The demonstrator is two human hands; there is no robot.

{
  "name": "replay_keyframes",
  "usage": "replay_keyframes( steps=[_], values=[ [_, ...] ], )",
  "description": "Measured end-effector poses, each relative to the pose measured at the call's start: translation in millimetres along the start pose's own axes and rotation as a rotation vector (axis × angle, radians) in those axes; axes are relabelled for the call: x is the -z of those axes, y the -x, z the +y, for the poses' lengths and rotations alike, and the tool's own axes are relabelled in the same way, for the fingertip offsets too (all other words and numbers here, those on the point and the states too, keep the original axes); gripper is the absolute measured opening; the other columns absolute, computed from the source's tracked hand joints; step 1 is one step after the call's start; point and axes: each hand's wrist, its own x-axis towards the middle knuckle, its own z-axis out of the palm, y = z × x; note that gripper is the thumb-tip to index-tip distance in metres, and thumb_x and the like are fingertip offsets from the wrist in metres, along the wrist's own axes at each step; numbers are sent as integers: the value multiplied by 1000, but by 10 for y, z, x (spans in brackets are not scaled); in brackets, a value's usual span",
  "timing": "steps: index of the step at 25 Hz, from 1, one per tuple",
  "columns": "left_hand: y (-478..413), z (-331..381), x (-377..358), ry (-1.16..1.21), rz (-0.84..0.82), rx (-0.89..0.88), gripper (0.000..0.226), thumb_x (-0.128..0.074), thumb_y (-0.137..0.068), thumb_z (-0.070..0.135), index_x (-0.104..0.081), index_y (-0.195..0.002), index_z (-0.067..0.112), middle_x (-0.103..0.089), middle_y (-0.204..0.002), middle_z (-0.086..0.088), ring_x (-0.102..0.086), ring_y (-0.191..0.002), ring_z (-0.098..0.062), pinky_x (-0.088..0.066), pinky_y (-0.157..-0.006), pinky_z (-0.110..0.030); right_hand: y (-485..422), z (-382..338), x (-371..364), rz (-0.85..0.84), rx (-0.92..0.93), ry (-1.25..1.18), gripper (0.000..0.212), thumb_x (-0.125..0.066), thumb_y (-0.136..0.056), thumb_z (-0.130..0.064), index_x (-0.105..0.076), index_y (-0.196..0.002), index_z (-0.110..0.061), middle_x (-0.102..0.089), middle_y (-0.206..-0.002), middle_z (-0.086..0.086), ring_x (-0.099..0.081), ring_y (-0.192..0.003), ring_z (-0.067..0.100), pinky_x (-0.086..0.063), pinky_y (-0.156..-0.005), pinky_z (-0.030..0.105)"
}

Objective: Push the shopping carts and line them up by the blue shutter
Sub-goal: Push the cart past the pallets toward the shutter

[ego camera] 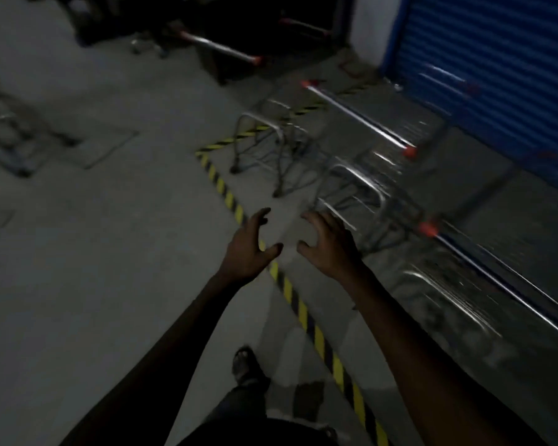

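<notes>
Both hands are out ahead of us, left hand (255, 244) and right hand (329, 246) side by side above the striped floor tape (303, 312), fingers (313, 220) spread apart and holding nothing. On our right the shopping carts (361, 120) stand in a row beside the blue shutter (496, 59), inside the tape, all smeared by blur in this dim light. We reckon we're between carts, with part of the line set. Another cart (219, 48) sits at the back, well apart from the row. The next move, as we judge it, is to reach its handle, wrap both hands on it and steer it in alongside the others
</notes>
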Motion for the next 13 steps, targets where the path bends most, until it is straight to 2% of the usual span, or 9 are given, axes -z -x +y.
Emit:
replay_keyframes(
  steps=[3, 8, 10, 13],
  values=[
    [339, -778, 950, 26, 206, 163, 74, -67, -84, 35, -28, -145, 23, -48, -140, -8, -46, -126, -22, -40, -94, -36, -487, -1024, -593, -129, 177, 12, 56, -63, -85, -37, -43, -137, -27, -46, -134, 4, -41, -123, 31, -44, -93, 48],
    [918, -2280, 2520, 36, 419, 372, 78, -61, -75, 48, -28, -144, 29, -50, -138, -6, -46, -127, -19, -41, -97, -38, -1296, -2951, -1916, -258, 415, 30, 55, -62, -86, -40, -41, -136, -29, -45, -133, 2, -40, -122, 29, -41, -93, 45],
    [1101, -2832, 3239, -14, 505, 439, 78, -63, -77, 46, -28, -144, 30, -49, -139, -5, -46, -126, -20, -37, -95, -34, -1573, -3778, -2468, -308, 501, 16, 54, -61, -86, -41, -42, -135, -29, -46, -133, 1, -40, -122, 28, -41, -93, 44],
    [1413, -3462, 4211, -87, 662, 543, 77, -64, -78, 44, -27, -144, 29, -49, -139, -6, -45, -126, -22, -38, -96, -37, -1871, -4890, -3146, -372, 618, -11, 54, -61, -85, -40, -43, -135, -29, -47, -132, 0, -41, -122, 26, -37, -94, 42]
  ],
)
